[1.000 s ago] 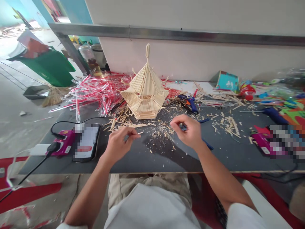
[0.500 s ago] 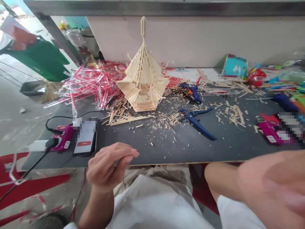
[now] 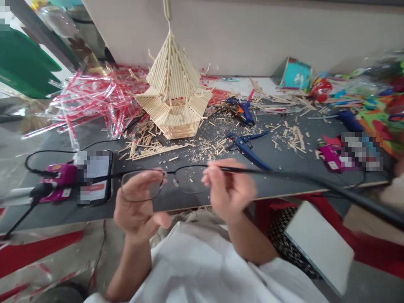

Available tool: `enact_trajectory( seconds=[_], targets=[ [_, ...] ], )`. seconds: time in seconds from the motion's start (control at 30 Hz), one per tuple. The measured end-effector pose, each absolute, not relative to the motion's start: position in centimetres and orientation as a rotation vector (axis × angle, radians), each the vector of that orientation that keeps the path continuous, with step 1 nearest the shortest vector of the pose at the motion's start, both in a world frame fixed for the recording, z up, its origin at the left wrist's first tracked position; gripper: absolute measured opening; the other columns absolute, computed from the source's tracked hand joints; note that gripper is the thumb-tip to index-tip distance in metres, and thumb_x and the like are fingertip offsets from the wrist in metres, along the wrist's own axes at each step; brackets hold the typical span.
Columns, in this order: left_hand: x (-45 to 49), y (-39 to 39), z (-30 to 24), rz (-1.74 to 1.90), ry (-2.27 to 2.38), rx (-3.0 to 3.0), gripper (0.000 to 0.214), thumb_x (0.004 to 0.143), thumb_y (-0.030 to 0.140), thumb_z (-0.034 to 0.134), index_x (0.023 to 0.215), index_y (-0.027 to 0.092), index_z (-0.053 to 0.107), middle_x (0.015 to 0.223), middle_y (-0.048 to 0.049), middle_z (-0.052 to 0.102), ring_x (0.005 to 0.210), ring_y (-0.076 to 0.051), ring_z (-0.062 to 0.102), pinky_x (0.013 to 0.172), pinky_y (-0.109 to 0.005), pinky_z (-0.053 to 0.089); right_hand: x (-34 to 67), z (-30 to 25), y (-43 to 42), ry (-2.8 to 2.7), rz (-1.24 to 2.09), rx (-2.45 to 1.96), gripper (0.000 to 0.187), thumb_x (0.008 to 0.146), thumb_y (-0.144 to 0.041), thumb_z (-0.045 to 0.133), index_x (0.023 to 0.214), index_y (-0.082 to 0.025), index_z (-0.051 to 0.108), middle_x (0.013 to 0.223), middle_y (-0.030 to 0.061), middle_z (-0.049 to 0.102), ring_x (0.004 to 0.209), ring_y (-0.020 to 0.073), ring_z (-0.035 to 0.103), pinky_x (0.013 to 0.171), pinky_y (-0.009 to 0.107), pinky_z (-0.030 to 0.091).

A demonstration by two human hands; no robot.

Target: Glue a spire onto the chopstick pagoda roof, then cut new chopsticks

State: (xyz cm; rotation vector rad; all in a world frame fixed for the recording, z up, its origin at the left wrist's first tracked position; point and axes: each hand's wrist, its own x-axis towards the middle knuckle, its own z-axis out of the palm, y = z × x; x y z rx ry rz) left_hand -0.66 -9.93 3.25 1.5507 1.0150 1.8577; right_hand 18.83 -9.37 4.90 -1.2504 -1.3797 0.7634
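A pair of black-framed eyeglasses (image 3: 171, 172) is close in front of me over the table's front edge, its long temples stretching to both sides. My right hand (image 3: 232, 189) has its fingers closed on the right side of the frame. Seen partly through the left lens, my left hand (image 3: 134, 210) is open, thumb apart from the fingers; whether it touches the glasses I cannot tell. Beyond them stands a pagoda-like model of thin wooden sticks (image 3: 173, 84). Blue cutting pliers (image 3: 249, 151) and a blue glue gun (image 3: 243, 111) lie to its right.
A phone (image 3: 99, 168) and a purple power adapter (image 3: 59, 179) with cables lie at left. Red-striped plastic wrappers (image 3: 94, 99) pile behind. Stick scraps litter the table (image 3: 284, 172). A turquoise cup (image 3: 296, 75) lies at the back right. Part of another person shows at the right edge.
Eyeglasses now appear in front of me. My right hand has come from the blurred lower right to the middle and grips them. My left hand has opened. The view has shifted.
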Motion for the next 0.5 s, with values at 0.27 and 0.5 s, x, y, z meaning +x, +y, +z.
enact_trajectory(
  seconds=[0.27, 0.5],
  targets=[
    [-0.5, -8.0, 3.4, 1.502, 1.043, 1.341, 0.078, 0.080, 0.054, 0.087, 0.147, 0.033, 0.052, 0.144, -0.0123, 0.063, 0.130, -0.033, 0.066, 0.109, -0.047, 0.057, 13.9, 2.5, -8.4, -1.754, 1.112, -1.157, 0.029, 0.102, -0.039, 0.054, 0.080, -0.022, 0.063, 0.077, 0.0024, 0.070, 0.066, 0.0150, 0.063, 0.065, 0.028, 0.046],
    [-5.5, -5.1, 7.6, 1.347, 1.352, 1.442, 0.025, 0.096, 0.040, 0.072, 0.100, 0.015, 0.070, 0.058, 0.0034, 0.061, 0.050, -0.012, 0.061, 0.053, -0.022, 0.053, 15.8, 3.0, -7.1, -1.894, 1.446, -0.992, 0.028, 0.094, -0.044, 0.070, 0.112, -0.022, 0.075, 0.098, 0.0024, 0.077, 0.078, 0.0143, 0.065, 0.074, 0.026, 0.049]
  ],
)
